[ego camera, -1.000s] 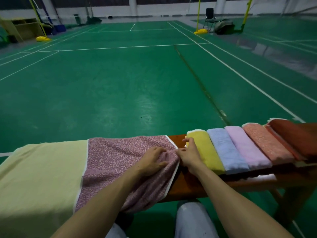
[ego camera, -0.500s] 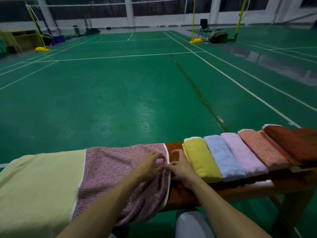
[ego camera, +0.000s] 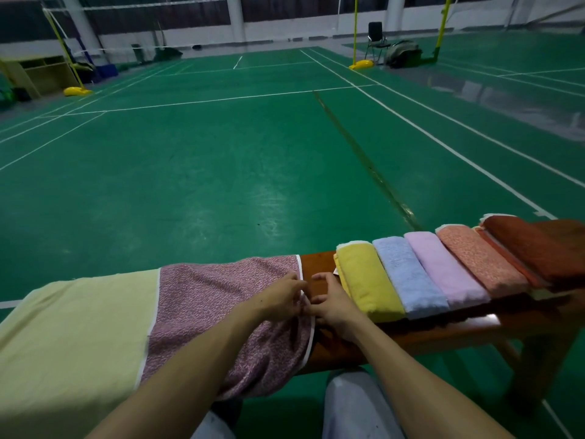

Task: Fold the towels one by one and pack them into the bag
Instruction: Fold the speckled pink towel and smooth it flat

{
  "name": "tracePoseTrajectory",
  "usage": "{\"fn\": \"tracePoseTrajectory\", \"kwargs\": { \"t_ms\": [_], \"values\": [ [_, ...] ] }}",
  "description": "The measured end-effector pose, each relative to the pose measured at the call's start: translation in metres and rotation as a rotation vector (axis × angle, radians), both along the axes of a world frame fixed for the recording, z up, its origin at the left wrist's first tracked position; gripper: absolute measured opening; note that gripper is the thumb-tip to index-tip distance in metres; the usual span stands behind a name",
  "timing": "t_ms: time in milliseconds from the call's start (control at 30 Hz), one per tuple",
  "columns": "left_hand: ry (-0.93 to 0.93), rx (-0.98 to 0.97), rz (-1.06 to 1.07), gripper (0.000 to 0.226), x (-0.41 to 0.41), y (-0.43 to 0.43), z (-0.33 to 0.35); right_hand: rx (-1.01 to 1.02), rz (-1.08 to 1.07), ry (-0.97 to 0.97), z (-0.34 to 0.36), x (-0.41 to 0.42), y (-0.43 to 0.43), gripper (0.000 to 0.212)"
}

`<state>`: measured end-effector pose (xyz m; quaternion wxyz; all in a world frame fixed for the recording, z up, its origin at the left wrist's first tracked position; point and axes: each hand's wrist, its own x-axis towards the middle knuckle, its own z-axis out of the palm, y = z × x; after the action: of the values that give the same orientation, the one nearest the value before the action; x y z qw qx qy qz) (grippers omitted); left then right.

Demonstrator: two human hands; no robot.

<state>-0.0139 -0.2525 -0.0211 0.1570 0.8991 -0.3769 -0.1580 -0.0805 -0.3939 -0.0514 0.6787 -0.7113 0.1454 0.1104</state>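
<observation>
I see bench [ego camera: 411, 335] on green court [ego camera: 221, 153], two towels spread on its left end, mauve towel [ego camera: 215, 296] beside pale towel [ego camera: 72, 327], five folded towels [ego camera: 408, 274] on the right, left hand [ego camera: 281, 299] and right hand [ego camera: 335, 307] both pinching mauve towel's right hem

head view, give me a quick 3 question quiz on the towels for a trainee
1. True or false: the yellow towel on the bench lies unfolded.
2. Which towel touches the yellow towel's right side? A) blue towel B) rust towel C) pale green towel
3. The left hand and right hand meet at the edge of which towel?
Key: 1 false, it is folded. 2 A. 3 the patterned towel.
</observation>
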Motion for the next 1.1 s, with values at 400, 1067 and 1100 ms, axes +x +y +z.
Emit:
{"fn": "tracePoseTrajectory", "kwargs": {
  "t_ms": [400, 1067, 1100],
  "values": [
    [0.075, 0.022, -0.021, 0.028, 0.004, 0.039, 0.012, -0.058, 0.150, 0.001, 0.012, -0.003, 0.008, 0.040],
    [0.236, -0.153, 0.295, 0.024, 0.013, 0.188, 0.022, -0.081, 0.451, 0.064, 0.031, 0.025, 0.070, 0.023],
    [0.232, -0.145, 0.304, 0.025, 0.013, 0.197, 0.021, -0.105, 0.450, 0.062, 0.030, 0.026, 0.072, 0.022]
  ]
}}
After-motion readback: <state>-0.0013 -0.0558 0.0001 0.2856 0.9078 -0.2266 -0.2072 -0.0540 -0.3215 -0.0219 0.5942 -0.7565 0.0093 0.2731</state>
